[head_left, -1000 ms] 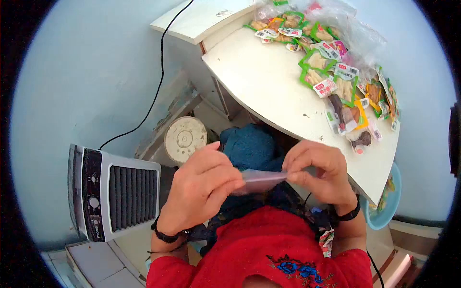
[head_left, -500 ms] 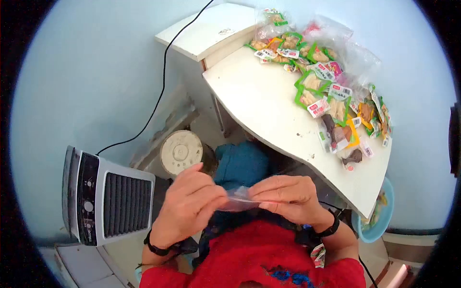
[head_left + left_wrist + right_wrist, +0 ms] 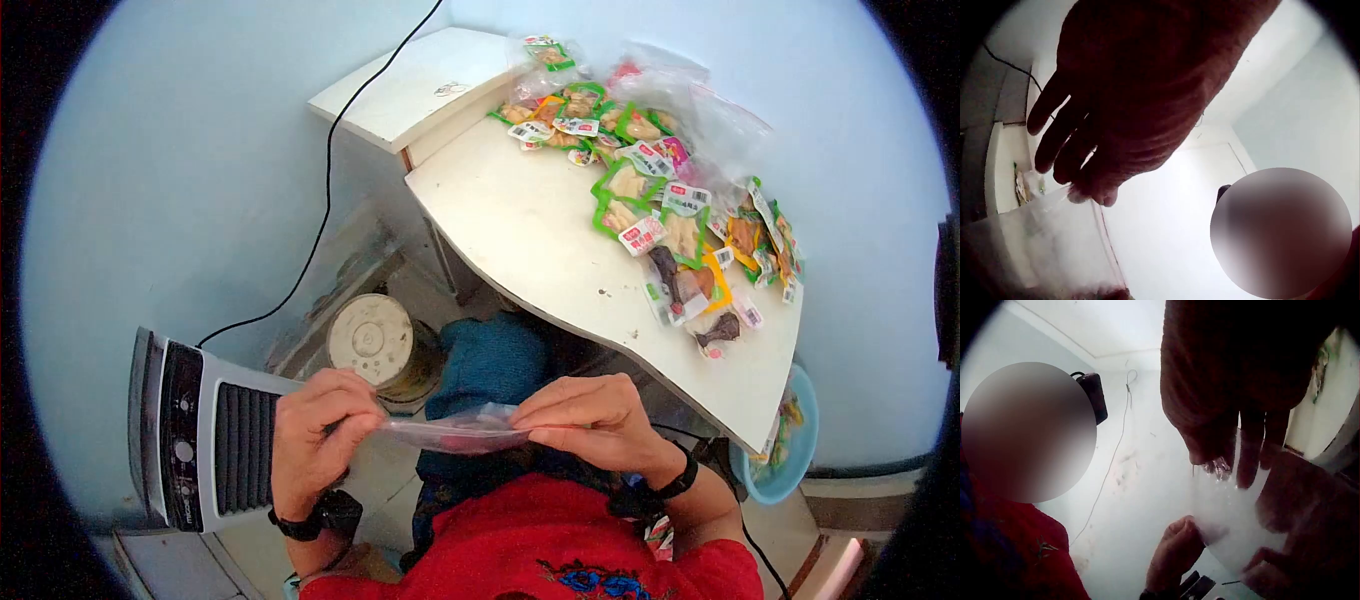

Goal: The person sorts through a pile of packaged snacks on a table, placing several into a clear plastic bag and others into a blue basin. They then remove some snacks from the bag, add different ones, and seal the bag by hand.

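A clear plastic zip bag [image 3: 455, 434] with a pinkish line along its top edge is stretched between my two hands, above my lap. At its left end, my left hand [image 3: 318, 432] pinches the edge between thumb and fingers. My right hand [image 3: 605, 425] pinches the other end, its fingers laid along the top side and the thumb below. In the left wrist view the see-through bag [image 3: 1041, 244] hangs below the dark left hand [image 3: 1141, 94]. The right wrist view shows the right hand [image 3: 1235, 394] at the bag's edge and the left hand [image 3: 1175, 553] across from it.
On the white table [image 3: 520, 215] lie several sealed food packets [image 3: 680, 235] and crumpled clear bags [image 3: 715, 125]. A light blue basin [image 3: 805, 440] stands beside the table. An air cooler [image 3: 240, 440], a lidded bucket [image 3: 370, 340] and a black cable [image 3: 325, 200] are on the left.
Both hands have come lower in the view. My left hand has moved left, away from the right one, so more of the bag's edge shows between them. The head view has shifted.
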`<state>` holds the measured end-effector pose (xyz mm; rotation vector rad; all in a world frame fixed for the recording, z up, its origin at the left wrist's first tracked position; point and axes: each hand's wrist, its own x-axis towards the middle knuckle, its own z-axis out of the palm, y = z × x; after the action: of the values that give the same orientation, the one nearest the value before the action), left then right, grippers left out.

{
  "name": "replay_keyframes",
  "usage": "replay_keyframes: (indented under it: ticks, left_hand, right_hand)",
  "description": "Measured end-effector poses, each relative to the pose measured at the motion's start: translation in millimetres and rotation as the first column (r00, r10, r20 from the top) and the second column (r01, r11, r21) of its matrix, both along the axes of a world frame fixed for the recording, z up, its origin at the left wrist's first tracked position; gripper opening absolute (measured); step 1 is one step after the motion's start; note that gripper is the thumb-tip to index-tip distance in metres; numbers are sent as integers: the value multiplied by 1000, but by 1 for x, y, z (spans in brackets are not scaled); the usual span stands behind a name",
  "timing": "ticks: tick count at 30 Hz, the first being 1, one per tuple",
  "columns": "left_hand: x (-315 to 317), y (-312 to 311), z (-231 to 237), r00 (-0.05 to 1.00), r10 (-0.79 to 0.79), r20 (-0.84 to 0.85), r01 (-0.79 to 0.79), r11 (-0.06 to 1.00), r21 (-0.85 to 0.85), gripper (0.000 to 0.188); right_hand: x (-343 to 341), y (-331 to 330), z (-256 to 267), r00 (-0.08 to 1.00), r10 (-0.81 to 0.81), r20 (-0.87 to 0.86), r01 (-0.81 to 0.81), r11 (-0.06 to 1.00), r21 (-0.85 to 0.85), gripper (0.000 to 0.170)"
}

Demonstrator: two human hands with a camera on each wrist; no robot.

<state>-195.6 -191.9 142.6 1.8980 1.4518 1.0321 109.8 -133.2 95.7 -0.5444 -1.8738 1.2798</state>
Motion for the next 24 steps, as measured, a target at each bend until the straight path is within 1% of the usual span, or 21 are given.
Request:
replay_keyframes:
  ticks: [1,4,7,10,13,16,19,22,24]
  left_hand:
    - [5,-1,6,998,62,-32,-61,998,33,27]
    - [22,-6,19,978,83,-190,-45,979,198,31]
    - [51,-5,15,958,-73,-277,142,961,237,33]
    - [64,0,-6,955,-140,-260,213,937,278,29]
    - [67,-3,-10,965,-126,-229,185,948,259,23]
    - [68,-5,-10,962,-115,-249,190,934,303,19]
    - [68,-6,-10,977,-96,-192,148,949,279,17]
    - [66,-7,-5,973,-158,-170,191,962,197,18]
    - [64,-10,-6,971,-155,-183,189,965,183,18]
  right_hand:
    - [-1,-1,0,1000,-2,0,2,1000,-10,13]
    - [-7,-2,4,1000,-3,-28,2,1000,-14,13]
    - [-12,-2,0,1000,-9,-21,11,999,53,12]
    - [-14,-5,3,1000,-2,-24,4,998,62,11]
    - [-12,-7,3,1000,9,2,-9,994,107,15]
    - [-9,-10,10,997,-69,21,67,995,77,14]
    - [-2,-6,10,997,-79,-1,79,987,139,14]
    - [1,-5,4,996,63,-55,-59,996,67,28]
    - [-2,-1,3,996,81,-21,-80,996,44,41]
